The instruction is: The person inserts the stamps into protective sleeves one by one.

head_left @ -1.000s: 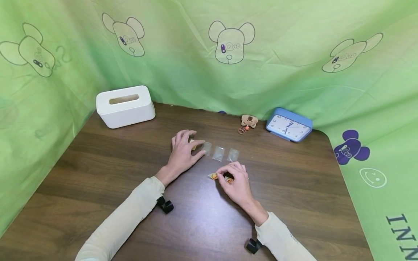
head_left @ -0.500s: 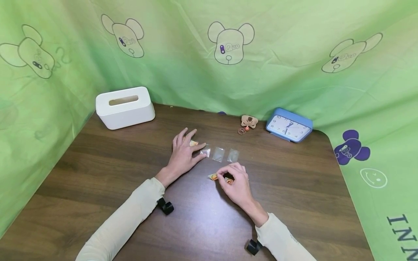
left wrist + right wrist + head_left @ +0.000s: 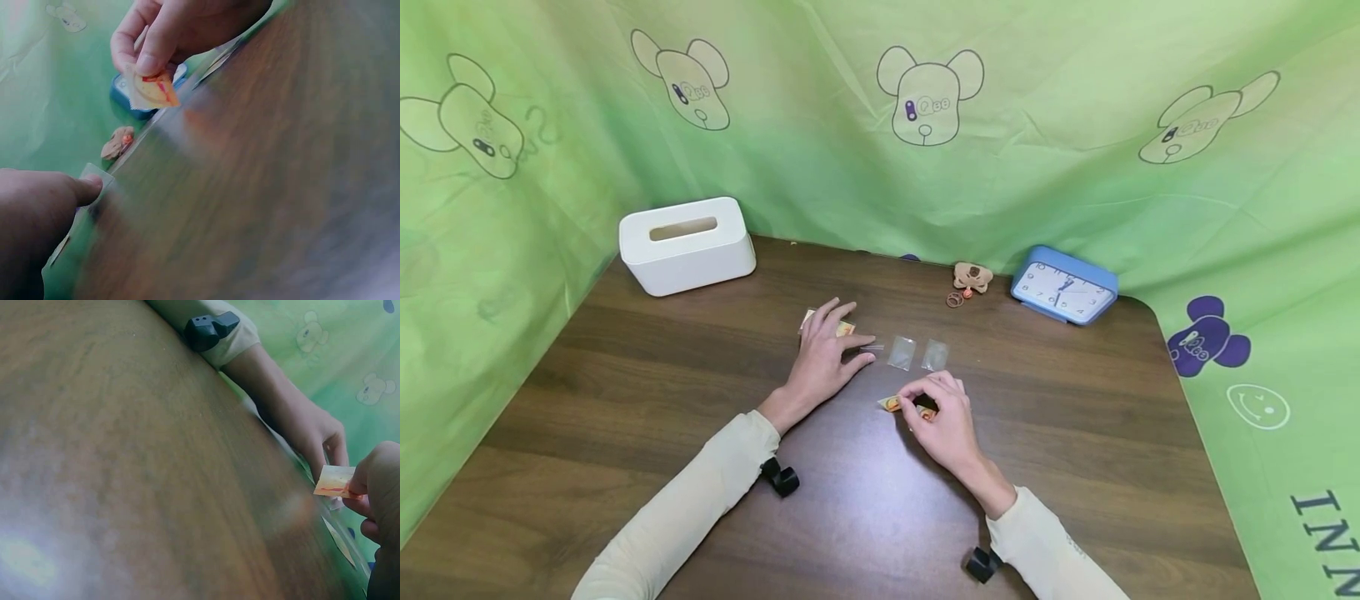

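My left hand (image 3: 822,357) pinches a small clear plastic bag (image 3: 98,177) between thumb and index finger. In the head view the bag appears nearly edge-on. Just behind its other fingers, flat orange-and-yellow printed pieces (image 3: 846,328) lie partly covered by the hand. My right hand (image 3: 946,418) is nearer the front, pinching a small orange-and-yellow printed piece (image 3: 153,91) with a pale, translucent edge. More orange print (image 3: 927,413) shows within the curve of that hand. Two flat clear bags (image 3: 902,353) lie side by side between and beyond the hands.
A white tissue box (image 3: 688,248) stands at the back left of the brown wooden table (image 3: 850,508). Toward the back right are a blue clock (image 3: 1063,287) and a small brown animal-shaped item (image 3: 972,277) with rings (image 3: 954,300). A green printed curtain (image 3: 820,158) surrounds the table.
The leftmost clear bag, flat one second ago, is now tipped edge-on in my left fingers. More of the printed pieces behind that hand shows. My right hand stays in place.
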Action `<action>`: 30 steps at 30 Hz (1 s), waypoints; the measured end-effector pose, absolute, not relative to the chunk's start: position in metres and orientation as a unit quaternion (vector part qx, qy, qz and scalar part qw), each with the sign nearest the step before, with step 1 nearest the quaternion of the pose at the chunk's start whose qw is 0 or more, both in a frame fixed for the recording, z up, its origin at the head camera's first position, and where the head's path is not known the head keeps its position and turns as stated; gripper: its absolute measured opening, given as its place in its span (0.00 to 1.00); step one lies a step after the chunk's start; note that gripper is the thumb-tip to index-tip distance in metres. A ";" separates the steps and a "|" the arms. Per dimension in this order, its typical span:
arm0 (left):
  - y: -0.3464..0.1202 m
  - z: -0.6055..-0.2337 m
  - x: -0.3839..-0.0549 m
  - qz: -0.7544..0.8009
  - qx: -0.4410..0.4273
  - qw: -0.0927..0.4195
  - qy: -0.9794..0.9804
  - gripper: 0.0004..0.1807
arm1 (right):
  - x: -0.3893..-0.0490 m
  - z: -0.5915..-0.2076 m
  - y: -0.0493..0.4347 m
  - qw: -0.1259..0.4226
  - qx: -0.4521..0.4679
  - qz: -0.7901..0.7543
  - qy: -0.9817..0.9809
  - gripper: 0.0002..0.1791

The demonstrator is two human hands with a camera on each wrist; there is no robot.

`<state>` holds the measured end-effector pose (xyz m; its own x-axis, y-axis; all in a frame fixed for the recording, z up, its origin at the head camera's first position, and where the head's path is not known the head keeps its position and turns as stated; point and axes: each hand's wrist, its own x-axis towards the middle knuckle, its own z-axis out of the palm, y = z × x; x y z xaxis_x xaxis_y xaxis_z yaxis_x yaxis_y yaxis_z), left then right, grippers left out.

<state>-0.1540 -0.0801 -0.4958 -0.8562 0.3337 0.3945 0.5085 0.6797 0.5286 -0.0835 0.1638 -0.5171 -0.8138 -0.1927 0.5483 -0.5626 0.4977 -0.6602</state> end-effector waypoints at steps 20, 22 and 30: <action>-0.077 -0.495 -0.134 -0.406 -0.249 0.171 -0.862 0.17 | -0.084 -0.519 0.165 0.221 0.205 0.466 -0.832 0.04; -0.078 -0.497 -0.131 -0.422 -0.255 0.178 -0.852 0.16 | -0.085 -0.520 0.166 0.225 0.201 0.466 -0.832 0.06; -0.078 -0.508 -0.125 -0.500 -0.265 0.194 -0.802 0.18 | -0.082 -0.513 0.164 0.233 0.199 0.474 -0.825 0.04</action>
<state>-0.1251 -0.0782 -0.5080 -0.7843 0.2298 0.5762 0.6185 0.3606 0.6981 -0.0823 0.1638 -0.5127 -0.8121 -0.1068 0.5737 -0.5493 0.4715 -0.6898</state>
